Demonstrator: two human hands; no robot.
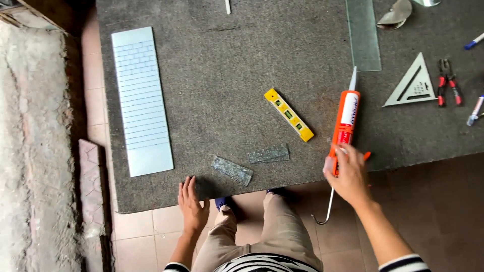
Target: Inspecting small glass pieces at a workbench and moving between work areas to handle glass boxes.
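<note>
My right hand (349,175) grips the rear of an orange caulking gun (346,118) with a white nozzle that points away from me over the grey felt-covered table (227,75). Its metal push rod hooks down past the table's edge. My left hand (192,203) rests flat, fingers apart, on the table's near edge. Just beyond it lie two small patterned glass strips (232,170) (268,153). A yellow spirit level (289,115) lies diagonally near the middle.
A long ribbed white panel (141,100) lies at the left. A clear glass strip (363,32), a grey triangular square (413,83), red-handled pliers (447,83) and markers (475,110) lie at the right. Tiled floor below; rough concrete at far left.
</note>
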